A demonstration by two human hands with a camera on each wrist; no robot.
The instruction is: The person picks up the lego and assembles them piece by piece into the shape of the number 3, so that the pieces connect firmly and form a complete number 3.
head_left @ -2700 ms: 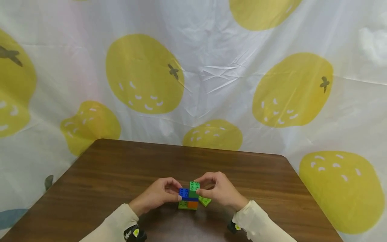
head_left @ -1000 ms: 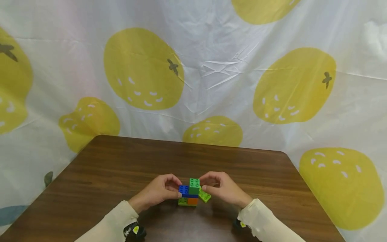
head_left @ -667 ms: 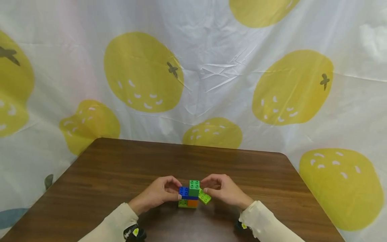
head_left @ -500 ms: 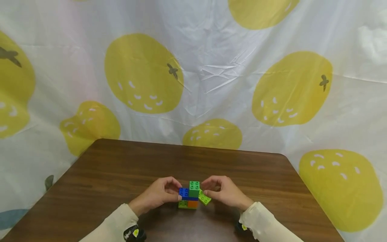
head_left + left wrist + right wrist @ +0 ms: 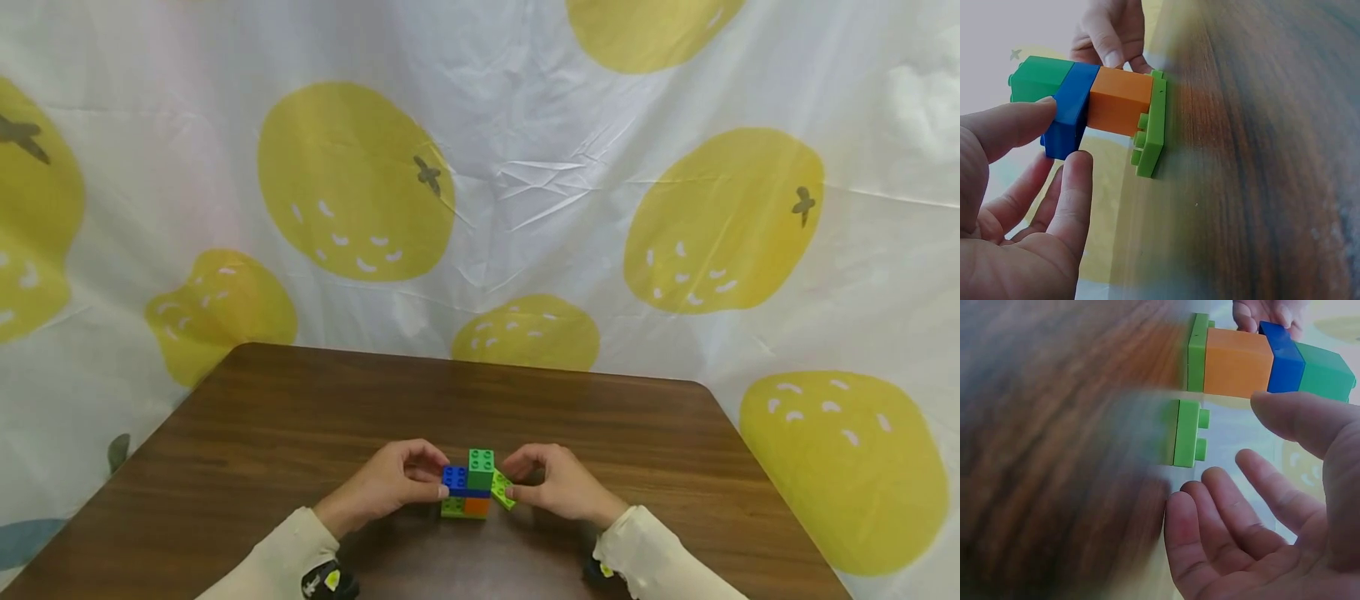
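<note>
A small stack of toy building bricks stands on the table in front of me. A lime green plate (image 5: 1197, 359) is at the bottom, then an orange brick (image 5: 1121, 100), a blue brick (image 5: 1071, 115) and a green brick (image 5: 481, 469) on top at the right end. My left hand (image 5: 387, 481) pinches the free left end of the blue brick between thumb and fingers. Just right of the stack lies a second lime green plate (image 5: 1186, 433), studs up. My right hand (image 5: 558, 483) is beside that loose plate, fingers loosely bent and apart from the thumb, holding nothing.
The brown wooden table (image 5: 337, 392) reaches back to a white curtain (image 5: 525, 208) printed with yellow lemons. A dark band (image 5: 330, 579) sits at the left wrist, near the cream sleeve (image 5: 281, 550).
My right hand pinched the green brick at first, then let it go and moved right and down to the loose plate, which has turned slightly. My left hand keeps its hold on the blue brick.
</note>
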